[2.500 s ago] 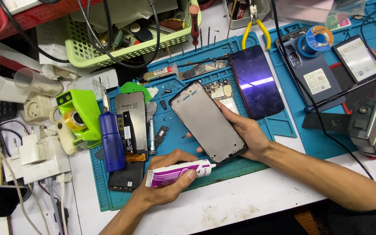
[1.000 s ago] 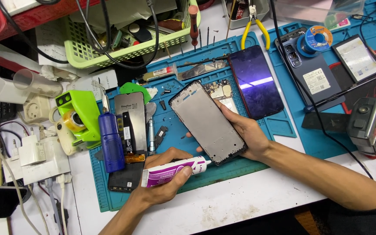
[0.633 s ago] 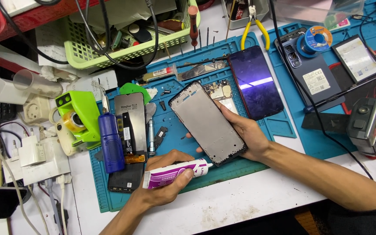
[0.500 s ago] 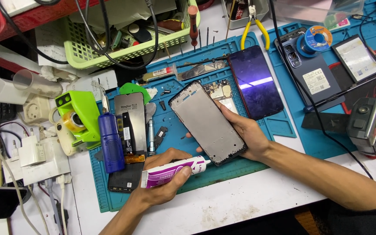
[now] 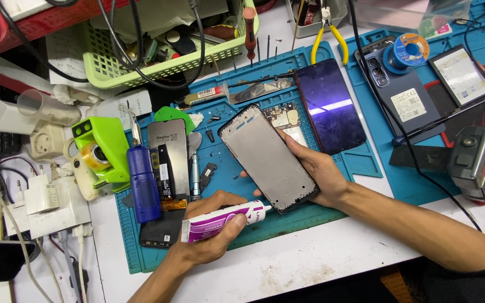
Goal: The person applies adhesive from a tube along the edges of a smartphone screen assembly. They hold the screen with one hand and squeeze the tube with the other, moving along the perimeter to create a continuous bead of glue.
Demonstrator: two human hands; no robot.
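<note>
My left hand [image 5: 209,238] grips a white and purple glue tube [image 5: 223,220], lying nearly level, with its nozzle pointing right at the lower corner of a grey phone frame [image 5: 266,158]. My right hand [image 5: 318,171] holds that frame from its right edge and underneath, tilted over the blue work mat [image 5: 360,163]. The tube's tip sits just short of the frame's bottom edge. A dark phone screen [image 5: 330,104] lies on the mat just beyond my right hand.
A phone battery [image 5: 168,158], blue cylinder tool [image 5: 143,183] and green tape dispenser [image 5: 101,147] lie left of the frame. A green basket [image 5: 158,64] stands at the back. Yellow-handled pliers [image 5: 328,35], a solder spool [image 5: 408,50], another phone back [image 5: 401,92] and a grey device [image 5: 471,160] are on the right.
</note>
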